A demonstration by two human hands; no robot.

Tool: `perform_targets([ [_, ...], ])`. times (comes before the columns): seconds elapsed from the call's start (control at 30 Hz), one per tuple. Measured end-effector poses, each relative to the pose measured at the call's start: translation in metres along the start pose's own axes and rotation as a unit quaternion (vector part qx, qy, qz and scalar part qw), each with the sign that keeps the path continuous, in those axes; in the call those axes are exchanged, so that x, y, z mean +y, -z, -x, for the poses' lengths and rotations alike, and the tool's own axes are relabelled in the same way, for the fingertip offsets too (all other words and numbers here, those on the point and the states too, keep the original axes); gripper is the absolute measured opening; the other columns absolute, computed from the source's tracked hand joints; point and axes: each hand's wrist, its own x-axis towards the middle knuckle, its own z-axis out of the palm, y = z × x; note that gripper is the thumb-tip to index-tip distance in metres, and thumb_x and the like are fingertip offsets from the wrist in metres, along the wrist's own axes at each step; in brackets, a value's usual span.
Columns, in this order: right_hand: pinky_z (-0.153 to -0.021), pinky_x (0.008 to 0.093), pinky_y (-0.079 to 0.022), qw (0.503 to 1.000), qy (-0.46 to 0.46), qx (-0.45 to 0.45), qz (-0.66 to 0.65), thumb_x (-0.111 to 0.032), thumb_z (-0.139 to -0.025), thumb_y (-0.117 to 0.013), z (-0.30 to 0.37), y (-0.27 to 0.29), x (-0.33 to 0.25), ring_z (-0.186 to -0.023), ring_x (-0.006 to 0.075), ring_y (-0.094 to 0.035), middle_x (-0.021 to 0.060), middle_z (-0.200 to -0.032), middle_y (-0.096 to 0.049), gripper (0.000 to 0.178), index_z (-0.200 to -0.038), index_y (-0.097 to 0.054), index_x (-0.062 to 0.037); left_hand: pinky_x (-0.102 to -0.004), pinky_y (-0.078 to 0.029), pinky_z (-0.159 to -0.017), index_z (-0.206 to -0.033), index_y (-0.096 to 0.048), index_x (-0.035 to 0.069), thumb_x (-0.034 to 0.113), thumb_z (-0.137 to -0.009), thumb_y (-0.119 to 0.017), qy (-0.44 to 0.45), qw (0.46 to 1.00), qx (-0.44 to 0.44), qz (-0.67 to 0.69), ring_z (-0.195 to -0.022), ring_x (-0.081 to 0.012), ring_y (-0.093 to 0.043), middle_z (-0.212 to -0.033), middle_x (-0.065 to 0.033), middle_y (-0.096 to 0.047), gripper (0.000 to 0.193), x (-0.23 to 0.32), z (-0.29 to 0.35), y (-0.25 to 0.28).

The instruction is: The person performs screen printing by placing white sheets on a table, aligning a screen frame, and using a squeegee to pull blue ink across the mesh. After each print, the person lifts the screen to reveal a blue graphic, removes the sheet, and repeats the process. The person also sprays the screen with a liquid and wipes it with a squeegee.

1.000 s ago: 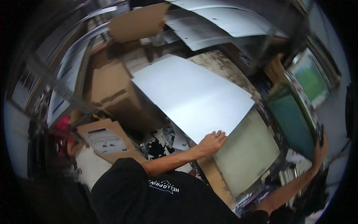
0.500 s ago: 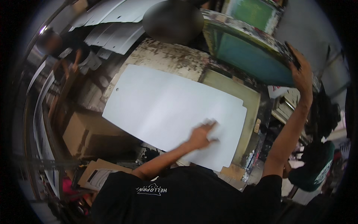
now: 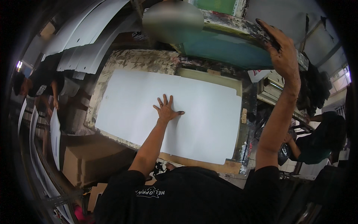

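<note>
As seen from the head view, the left hand (image 3: 166, 109) lies flat, fingers spread, gripping nothing, on the white sheet (image 3: 141, 100) resting on the stained printing table (image 3: 134, 59). The right hand (image 3: 282, 52), fingers curled over its edge, holds the screen frame (image 3: 223, 41) tilted up at the far right. Judged progress: sheet placed, frame not yet lowered, print still outstanding.

Daylight's coming in at the right edge, lighting up the big white rectangular sheet (image 3: 167, 112). Fisheye's bending everything toward a black rim, corners going pretty dim.
</note>
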Motion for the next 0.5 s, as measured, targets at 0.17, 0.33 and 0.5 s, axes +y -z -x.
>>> perform_targets([
  [0.17,-0.087,0.0444,-0.048,0.998,0.043,0.017,0.05,-0.004,-0.083,-0.064,-0.001,-0.002,0.004,-0.092,0.0361,-0.063,0.0178,-0.112,-0.068,0.052,-0.133,-0.063,-0.0176,-0.0776,-0.005,-0.109,-0.159,-0.021,0.02,0.082,-0.06,-0.072,0.01,1.0,-0.025,-0.011,-0.15,-0.0477,0.0,-0.166,-0.0174,-0.007,0.127,0.027,-0.038,0.011],
  [0.33,-0.097,0.0411,-0.046,0.999,-0.016,-0.001,0.029,0.001,-0.083,-0.061,-0.002,-0.005,-0.002,-0.105,0.0332,-0.063,0.0171,-0.121,-0.066,0.054,-0.134,-0.062,-0.017,-0.0782,-0.009,-0.109,-0.16,-0.02,0.02,0.081,-0.061,-0.072,0.01,0.999,-0.036,-0.036,-0.15,-0.0477,-0.002,-0.166,-0.0145,-0.006,0.127,0.039,-0.056,0.018],
  [0.5,-0.096,0.0394,-0.047,1.0,-0.007,-0.026,0.005,0.002,-0.078,-0.061,-0.007,0.005,-0.008,-0.103,0.0329,-0.064,0.0186,-0.119,-0.067,0.055,-0.132,-0.062,-0.0092,-0.0801,-0.015,-0.105,-0.159,-0.022,0.019,0.081,-0.059,-0.073,0.003,0.998,-0.029,-0.057,-0.149,-0.0507,-0.005,-0.166,-0.014,-0.009,0.128,0.044,-0.06,0.015],
])
